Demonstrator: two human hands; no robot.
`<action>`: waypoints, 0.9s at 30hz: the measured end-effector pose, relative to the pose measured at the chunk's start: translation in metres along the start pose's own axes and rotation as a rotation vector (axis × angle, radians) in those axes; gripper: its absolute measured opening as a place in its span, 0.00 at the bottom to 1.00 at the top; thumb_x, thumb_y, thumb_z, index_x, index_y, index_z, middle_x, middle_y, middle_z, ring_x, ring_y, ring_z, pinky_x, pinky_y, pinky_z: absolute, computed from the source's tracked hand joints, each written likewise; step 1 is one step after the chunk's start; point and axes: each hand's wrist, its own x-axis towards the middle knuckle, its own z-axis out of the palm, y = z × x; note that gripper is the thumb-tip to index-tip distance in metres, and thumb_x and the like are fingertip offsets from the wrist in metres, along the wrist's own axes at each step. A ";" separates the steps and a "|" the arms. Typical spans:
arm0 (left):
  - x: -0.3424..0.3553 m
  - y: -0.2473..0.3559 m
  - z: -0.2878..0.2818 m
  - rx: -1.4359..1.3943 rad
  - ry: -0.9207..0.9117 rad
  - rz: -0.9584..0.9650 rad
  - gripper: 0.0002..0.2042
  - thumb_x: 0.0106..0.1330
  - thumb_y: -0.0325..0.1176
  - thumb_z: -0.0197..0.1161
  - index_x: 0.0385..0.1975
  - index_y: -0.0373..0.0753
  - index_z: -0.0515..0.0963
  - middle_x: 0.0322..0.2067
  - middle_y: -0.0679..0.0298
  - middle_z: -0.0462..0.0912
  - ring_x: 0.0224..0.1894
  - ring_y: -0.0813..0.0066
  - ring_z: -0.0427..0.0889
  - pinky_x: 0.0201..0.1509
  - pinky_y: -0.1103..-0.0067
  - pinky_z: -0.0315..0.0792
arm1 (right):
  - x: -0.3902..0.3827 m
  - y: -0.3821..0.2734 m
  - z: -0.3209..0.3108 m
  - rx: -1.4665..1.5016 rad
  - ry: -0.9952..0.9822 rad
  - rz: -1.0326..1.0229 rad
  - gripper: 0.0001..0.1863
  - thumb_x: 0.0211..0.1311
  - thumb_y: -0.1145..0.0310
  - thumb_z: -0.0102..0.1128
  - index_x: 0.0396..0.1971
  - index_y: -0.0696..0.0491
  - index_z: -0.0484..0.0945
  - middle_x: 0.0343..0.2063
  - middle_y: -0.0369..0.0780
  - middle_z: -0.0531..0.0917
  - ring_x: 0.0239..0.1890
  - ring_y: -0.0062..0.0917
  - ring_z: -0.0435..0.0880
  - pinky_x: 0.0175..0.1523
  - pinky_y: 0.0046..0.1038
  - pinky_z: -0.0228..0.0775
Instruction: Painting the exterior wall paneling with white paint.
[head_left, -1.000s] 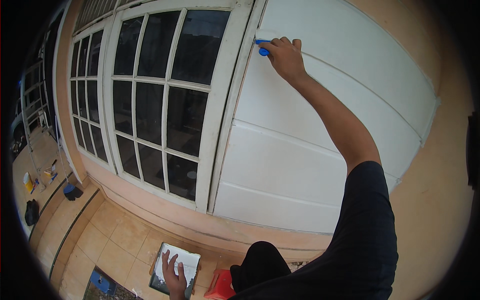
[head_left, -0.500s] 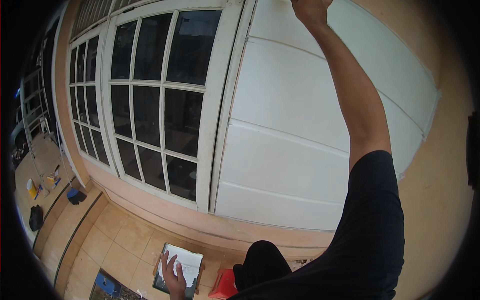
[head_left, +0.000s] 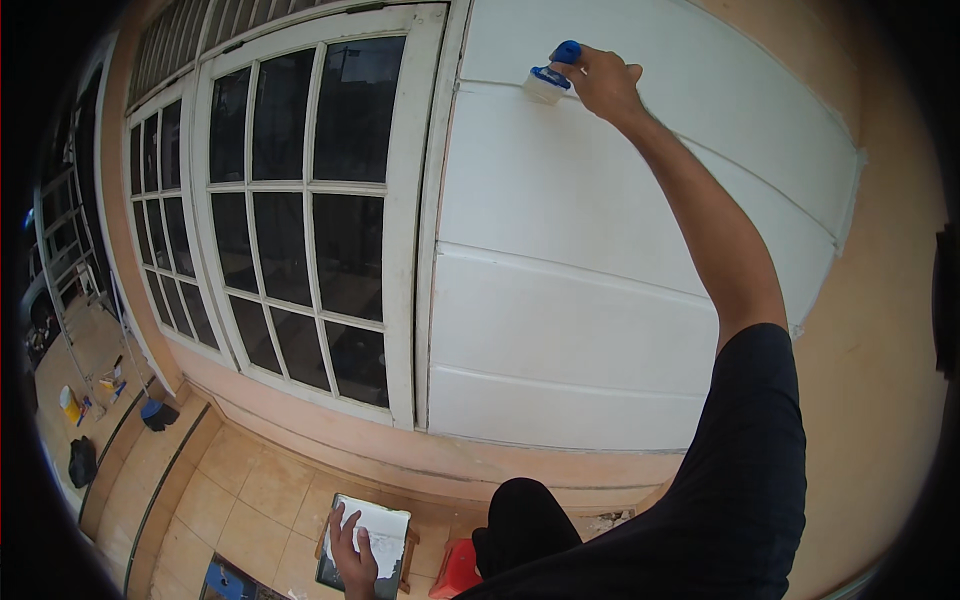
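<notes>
My right hand (head_left: 606, 84) reaches up to the white panelled wall (head_left: 580, 210), closed on a paintbrush (head_left: 549, 86) with a blue handle and pale bristles. The bristles lie at the wall, by a horizontal groove between two panels. Low in the view, my left hand (head_left: 353, 556) has its fingers spread and holds nothing. It appears over a dark paint tray (head_left: 330, 572) coated with white paint (head_left: 385, 530); whether it touches the tray I cannot tell.
A white-framed window (head_left: 300, 220) with dark panes stands left of the wall. Below are a red stool (head_left: 456, 568), a blue object (head_left: 225, 578) and tiled steps (head_left: 150, 480). Farther left are a broom (head_left: 158, 414), a yellow-and-white container (head_left: 69, 404), a black bag (head_left: 82, 461) and a ladder (head_left: 62, 250).
My right hand has come lower and to the left in the picture, bringing the paintbrush into sight. The view has tilted slightly upward. My left hand stays spread over the tray.
</notes>
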 end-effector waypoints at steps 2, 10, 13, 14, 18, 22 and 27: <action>0.002 0.006 0.003 -0.016 -0.010 0.012 0.17 0.78 0.38 0.52 0.54 0.31 0.80 0.65 0.41 0.73 0.71 0.40 0.67 0.74 0.55 0.59 | 0.043 0.014 -0.022 -0.104 -0.055 0.123 0.13 0.71 0.52 0.64 0.46 0.41 0.88 0.32 0.30 0.88 0.38 0.26 0.83 0.50 0.35 0.55; -0.005 0.016 0.017 0.004 -0.022 0.050 0.18 0.78 0.39 0.54 0.56 0.33 0.78 0.65 0.42 0.73 0.71 0.41 0.67 0.75 0.55 0.58 | 0.016 0.000 -0.109 0.010 0.530 -0.085 0.08 0.69 0.62 0.64 0.43 0.45 0.87 0.35 0.36 0.89 0.42 0.31 0.86 0.51 0.42 0.62; -0.005 0.002 0.024 0.090 -0.027 0.086 0.22 0.78 0.44 0.55 0.63 0.37 0.76 0.69 0.43 0.69 0.72 0.42 0.65 0.75 0.54 0.56 | -0.093 -0.010 -0.097 0.154 0.494 -0.249 0.10 0.66 0.68 0.69 0.46 0.40 0.87 0.36 0.26 0.87 0.41 0.20 0.77 0.50 0.33 0.49; -0.010 -0.003 0.020 0.105 -0.022 0.047 0.23 0.78 0.45 0.55 0.65 0.38 0.74 0.70 0.45 0.68 0.73 0.42 0.63 0.77 0.52 0.53 | -0.143 -0.025 -0.093 0.203 0.429 -0.264 0.13 0.62 0.71 0.72 0.46 0.40 0.87 0.39 0.26 0.88 0.43 0.20 0.77 0.52 0.34 0.49; -0.023 0.003 0.004 0.183 0.017 0.010 0.27 0.78 0.47 0.54 0.70 0.39 0.67 0.72 0.50 0.66 0.77 0.42 0.56 0.78 0.47 0.45 | -0.332 -0.082 -0.046 0.652 0.037 -0.088 0.16 0.55 0.73 0.76 0.45 0.47 0.87 0.41 0.31 0.90 0.43 0.24 0.80 0.54 0.32 0.54; -0.019 0.043 -0.013 0.140 -0.062 0.048 0.28 0.78 0.49 0.53 0.72 0.41 0.65 0.73 0.50 0.64 0.78 0.41 0.53 0.79 0.51 0.45 | -0.510 -0.132 0.012 1.131 -0.178 0.443 0.13 0.61 0.77 0.72 0.46 0.53 0.88 0.40 0.40 0.90 0.42 0.30 0.86 0.54 0.29 0.71; -0.043 0.009 -0.021 0.222 -0.141 -0.013 0.28 0.78 0.50 0.54 0.71 0.40 0.67 0.74 0.48 0.62 0.78 0.44 0.53 0.79 0.51 0.43 | -0.578 -0.141 -0.012 1.297 -0.274 0.790 0.11 0.65 0.75 0.70 0.47 0.58 0.87 0.44 0.43 0.90 0.49 0.27 0.87 0.57 0.28 0.76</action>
